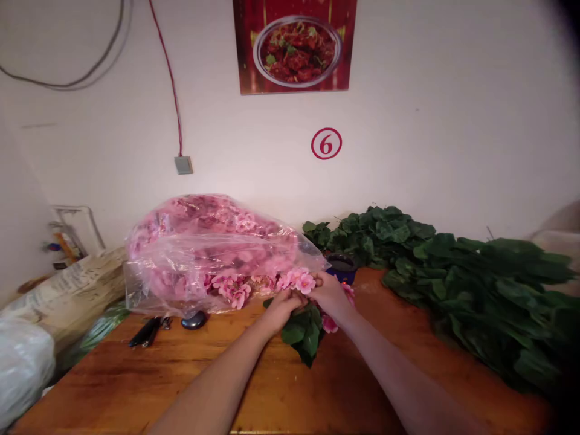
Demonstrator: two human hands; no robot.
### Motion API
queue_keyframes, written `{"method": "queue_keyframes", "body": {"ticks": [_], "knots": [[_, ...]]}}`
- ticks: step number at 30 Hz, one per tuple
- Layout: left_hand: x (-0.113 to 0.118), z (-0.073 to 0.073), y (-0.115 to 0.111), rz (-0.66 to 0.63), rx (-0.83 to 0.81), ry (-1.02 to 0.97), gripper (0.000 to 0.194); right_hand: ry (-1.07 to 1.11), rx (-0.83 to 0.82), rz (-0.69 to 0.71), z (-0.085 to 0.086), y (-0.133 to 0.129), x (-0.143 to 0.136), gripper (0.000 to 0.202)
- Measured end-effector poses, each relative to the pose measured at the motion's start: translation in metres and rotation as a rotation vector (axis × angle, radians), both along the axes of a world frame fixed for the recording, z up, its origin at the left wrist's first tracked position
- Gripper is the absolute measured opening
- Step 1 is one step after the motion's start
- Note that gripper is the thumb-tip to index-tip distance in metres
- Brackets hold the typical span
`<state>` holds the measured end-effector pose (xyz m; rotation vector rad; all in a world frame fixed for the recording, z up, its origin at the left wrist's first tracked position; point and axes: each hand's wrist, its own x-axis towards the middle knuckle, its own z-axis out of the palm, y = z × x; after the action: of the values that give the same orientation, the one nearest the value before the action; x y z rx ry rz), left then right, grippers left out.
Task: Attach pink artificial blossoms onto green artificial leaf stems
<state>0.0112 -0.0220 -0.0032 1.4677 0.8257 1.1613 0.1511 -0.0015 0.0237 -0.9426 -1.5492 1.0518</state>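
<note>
The pink flower sprig (296, 281) is held by the bent fingers of the left hand (283, 309); its blossoms are seen just beyond the fingertips, and green leaves (304, 332) are hung below them. The right hand (330, 295) is curled beside the same blossoms; whether it is closed on them cannot be told. Left of the hands, a black oval object (194, 320) is left on the wooden table (181, 386); behind it, the clear bag of pink flowers (217, 241) is spread close to both hands. Behind the right hand, a blue container (343, 270) is partly covered; farther right, a leaf heap (475, 284) is piled.
</note>
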Motion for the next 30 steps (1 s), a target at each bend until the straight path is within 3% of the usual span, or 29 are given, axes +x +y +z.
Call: {"method": "queue_keyframes", "body": {"ticks": [3,6,12,15,18,25,30], "knots": [[0.002,0.006,-0.006,-0.029,0.022,-0.041,0.035,-0.080,0.099,0.060,0.006,0.000,0.007,0.026],[0.001,0.007,-0.009,0.024,0.055,0.035,0.046,-0.266,0.212,0.103,0.012,-0.003,0.014,0.016],[-0.005,0.006,-0.006,0.115,0.180,0.293,0.044,-0.564,0.388,-0.061,0.016,-0.005,0.017,0.010],[-0.007,0.007,-0.006,0.094,0.287,0.359,0.039,-0.638,0.497,-0.014,0.018,-0.006,0.016,0.010],[-0.010,0.008,-0.004,0.092,0.329,0.401,0.033,-0.641,0.553,0.086,0.024,-0.012,0.019,0.012],[-0.011,0.012,-0.003,0.061,0.419,0.372,0.029,-0.530,0.494,0.309,0.042,-0.030,0.033,0.062],[-0.008,0.017,-0.005,0.046,0.413,0.381,0.029,-0.412,0.418,0.283,0.030,-0.014,0.025,0.035]]}}
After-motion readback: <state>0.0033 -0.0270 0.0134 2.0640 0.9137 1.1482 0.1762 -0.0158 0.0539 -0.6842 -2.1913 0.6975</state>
